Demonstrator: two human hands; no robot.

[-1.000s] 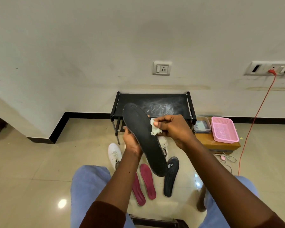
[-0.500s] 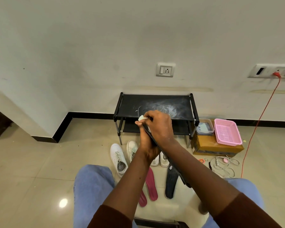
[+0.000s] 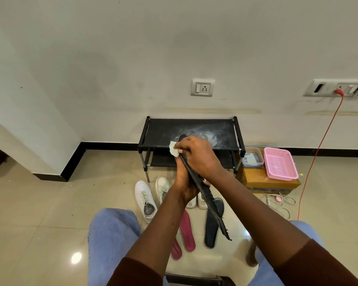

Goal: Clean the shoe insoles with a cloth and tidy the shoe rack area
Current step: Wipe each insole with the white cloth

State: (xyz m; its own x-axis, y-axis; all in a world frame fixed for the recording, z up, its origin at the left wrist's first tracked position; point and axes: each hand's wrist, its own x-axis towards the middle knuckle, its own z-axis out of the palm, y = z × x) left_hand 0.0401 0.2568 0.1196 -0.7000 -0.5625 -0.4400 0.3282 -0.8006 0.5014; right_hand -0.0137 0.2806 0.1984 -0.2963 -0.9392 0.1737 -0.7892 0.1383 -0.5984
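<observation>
Head view, all positions given relative to the shoe rack (image 3: 163,133), which stands against the wall with whitish smears on its top shelf. A black insole (image 3: 205,195) is held in the air just in front of the rack. It is seen nearly edge-on and tilted, its upper end over the rack's front rail and its lower end toward the person. The left hand (image 3: 185,182) has its grip clamped round the insole's middle. The right hand (image 3: 198,155) has its grip closed on a small white cloth (image 3: 173,149), pressed against the insole's upper end.

On the floor in front of the rack stand white sneakers (image 3: 145,199). Nearer the person than these lie two maroon insoles (image 3: 187,232) and, to their right, a second black insole (image 3: 213,228). Just beside the rack's right end sits a cardboard box (image 3: 254,178), which carries a pink basket (image 3: 279,164) and a clear lidded container (image 3: 252,159).
</observation>
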